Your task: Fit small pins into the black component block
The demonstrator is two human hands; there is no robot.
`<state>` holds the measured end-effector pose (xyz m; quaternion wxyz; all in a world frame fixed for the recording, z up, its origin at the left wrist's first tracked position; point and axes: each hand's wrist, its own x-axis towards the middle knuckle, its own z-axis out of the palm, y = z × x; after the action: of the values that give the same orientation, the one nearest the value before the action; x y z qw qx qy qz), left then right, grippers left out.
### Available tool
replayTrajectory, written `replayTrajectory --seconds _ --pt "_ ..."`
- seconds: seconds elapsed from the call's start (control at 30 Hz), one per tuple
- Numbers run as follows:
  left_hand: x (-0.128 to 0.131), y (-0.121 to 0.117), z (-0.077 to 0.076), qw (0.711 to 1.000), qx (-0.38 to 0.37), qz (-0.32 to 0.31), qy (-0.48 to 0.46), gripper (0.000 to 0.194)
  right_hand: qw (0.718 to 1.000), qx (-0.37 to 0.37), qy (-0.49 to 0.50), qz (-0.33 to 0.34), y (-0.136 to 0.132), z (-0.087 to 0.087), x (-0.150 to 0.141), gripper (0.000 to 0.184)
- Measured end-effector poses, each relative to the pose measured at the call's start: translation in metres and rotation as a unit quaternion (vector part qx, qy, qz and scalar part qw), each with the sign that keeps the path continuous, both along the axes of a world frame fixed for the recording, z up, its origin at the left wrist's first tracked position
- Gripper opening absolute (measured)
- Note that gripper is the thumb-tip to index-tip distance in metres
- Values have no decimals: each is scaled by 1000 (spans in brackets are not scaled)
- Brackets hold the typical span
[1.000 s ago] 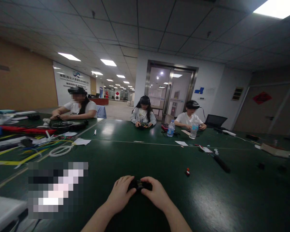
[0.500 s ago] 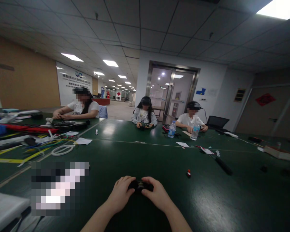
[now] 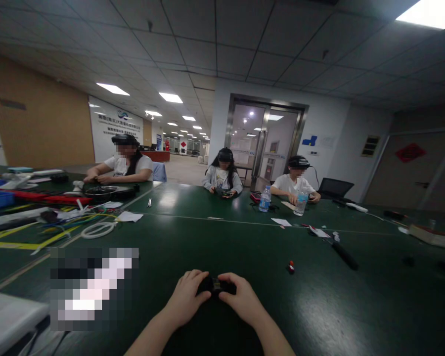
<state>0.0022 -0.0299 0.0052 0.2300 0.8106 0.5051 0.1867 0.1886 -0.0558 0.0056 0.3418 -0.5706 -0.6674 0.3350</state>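
Note:
Between my two hands is a small black object (image 3: 216,285) with a paler, faintly yellowish patch in its middle; its exact kind cannot be made out. My left hand (image 3: 187,296) grips its left end, fingers curled over the top and thumb along the near side. The right end is held the same way by my right hand (image 3: 240,296). Fingers cover both ends, so only the centre shows. Off to the right on the table lies a tiny red and white item (image 3: 290,267).
On the green table (image 3: 163,252), a screwdriver-like black-handled tool (image 3: 344,255) lies right. Two water bottles (image 3: 265,199) stand farther back. Cables and a white coil (image 3: 98,230) are at left, near a white box (image 3: 11,316). Several people sit across, one a person in grey (image 3: 222,179).
The whole view has shifted very slightly. My hands keep the same hold on the black object. The person across in the middle has moved the item in their hands a little.

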Motion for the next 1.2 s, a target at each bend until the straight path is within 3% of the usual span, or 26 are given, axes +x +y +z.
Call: replayTrajectory --seconds 0.43,1.2 --pt "-1 -1 0 1000 5 -7 -16 34 1000 -16 3 9 -2 5 2 42" --pt "-1 -2 1 1000 17 -10 -7 33 1000 -13 -3 11 -1 2 3 40"
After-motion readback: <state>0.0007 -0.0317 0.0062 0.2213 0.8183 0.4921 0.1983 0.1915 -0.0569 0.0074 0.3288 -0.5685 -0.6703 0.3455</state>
